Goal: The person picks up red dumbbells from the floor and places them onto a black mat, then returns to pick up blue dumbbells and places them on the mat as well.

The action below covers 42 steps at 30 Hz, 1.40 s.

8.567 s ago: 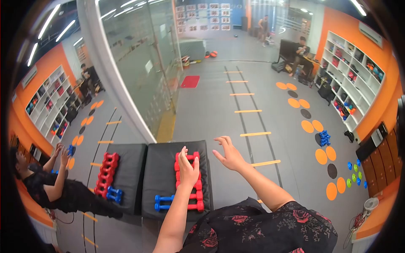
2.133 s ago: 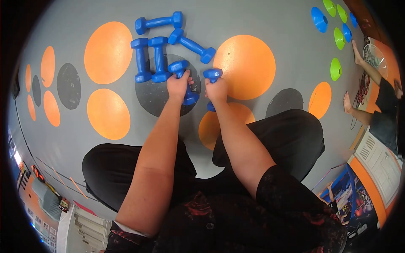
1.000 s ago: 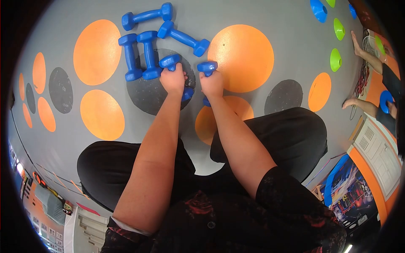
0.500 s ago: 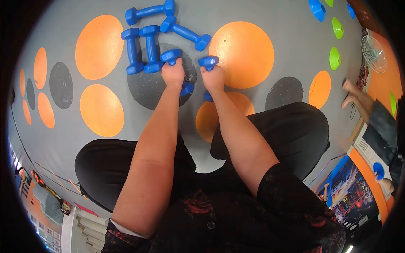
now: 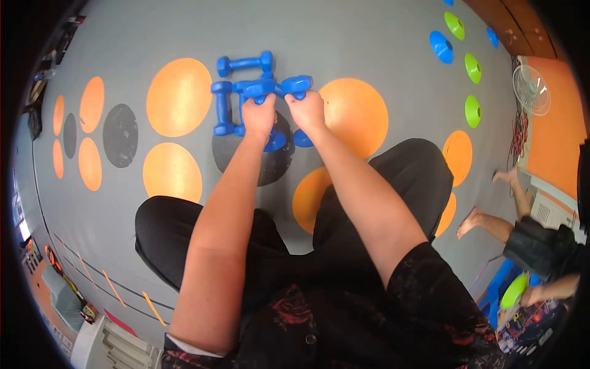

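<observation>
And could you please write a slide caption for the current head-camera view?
Left hand and right hand each grip a blue dumbbell, with more blue dumbbells beyond on the gray floor.

Person's left hand [image 5: 259, 117] and right hand [image 5: 307, 112] closed in grips, apart but near each other, forearms [image 5: 227, 200] bare and reaching forward, knees [image 5: 413, 169] bent and spread

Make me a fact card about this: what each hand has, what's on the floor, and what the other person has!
Left hand: holds a shiny blue dumbbell
Right hand: holds a matching blue dumbbell
More dumbbells: blue, on the floor, some partly hidden
Floor spots: orange circles, black circles
Other person: dark clothes, holding a round green object
</observation>
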{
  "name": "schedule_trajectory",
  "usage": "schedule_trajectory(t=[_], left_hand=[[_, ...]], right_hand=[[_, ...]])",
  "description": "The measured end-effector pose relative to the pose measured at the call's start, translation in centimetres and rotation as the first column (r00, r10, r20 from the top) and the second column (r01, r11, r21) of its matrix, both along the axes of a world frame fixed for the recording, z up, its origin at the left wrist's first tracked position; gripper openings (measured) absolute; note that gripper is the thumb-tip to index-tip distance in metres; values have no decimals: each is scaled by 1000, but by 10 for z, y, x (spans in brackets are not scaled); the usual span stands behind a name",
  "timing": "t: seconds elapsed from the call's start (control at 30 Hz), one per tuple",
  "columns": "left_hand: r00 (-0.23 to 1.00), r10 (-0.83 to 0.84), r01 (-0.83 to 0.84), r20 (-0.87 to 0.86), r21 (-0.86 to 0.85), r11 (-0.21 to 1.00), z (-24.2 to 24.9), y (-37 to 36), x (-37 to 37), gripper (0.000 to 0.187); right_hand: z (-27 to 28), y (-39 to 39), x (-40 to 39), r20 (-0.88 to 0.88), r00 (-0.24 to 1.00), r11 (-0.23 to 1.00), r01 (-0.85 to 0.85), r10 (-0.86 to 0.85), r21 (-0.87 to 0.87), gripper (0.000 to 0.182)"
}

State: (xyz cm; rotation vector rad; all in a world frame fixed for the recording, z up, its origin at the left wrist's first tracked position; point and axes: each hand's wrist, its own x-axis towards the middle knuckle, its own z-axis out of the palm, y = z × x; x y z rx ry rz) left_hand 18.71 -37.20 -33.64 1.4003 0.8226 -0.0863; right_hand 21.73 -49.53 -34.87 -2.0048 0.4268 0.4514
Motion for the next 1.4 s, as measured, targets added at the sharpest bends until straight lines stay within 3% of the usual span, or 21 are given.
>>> schedule_trajectory(t=[0.07,0.13,0.17,0.33,0.43,0.53,0.63,0.8,0.87,1.27,1.4], left_hand=[[996,-43,35,73,104,994,42,17,14,19],[987,-46,34,154,81,996,90,33,18,18],[984,-39,21,172,105,994,114,39,16,18],[962,-30,-6,273,130,992,192,45,-5,13],[964,-14,-15,265,108,994,185,44,-18,12],[971,-17,-10,239,109,994,172,43,-22,13],[971,-52,36,231,75,997,160,41,-17,13],[973,-94,83,210,61,995,151,48,-26,14],[978,-119,96,169,138,986,150,51,-30,14],[983,-20,13,183,42,999,154,50,-46,13],[983,-61,45,171,95,994,150,50,-47,11]], right_hand=[[27,4,10,118,992,999,-43,40,20,25],[83,11,20,49,998,925,13,-34,379,23],[105,13,20,44,999,899,5,-27,437,21],[167,13,9,67,998,831,-38,1,555,16],[176,18,6,51,998,762,3,-47,648,19],[177,15,8,142,986,762,-160,89,627,13],[169,6,8,235,963,824,-238,131,514,24],[150,6,8,128,989,830,-135,78,541,23],[141,9,6,65,996,838,-90,64,538,21],[143,28,-16,80,976,809,-212,202,548,19],[142,28,-20,66,974,811,-216,215,543,16]])
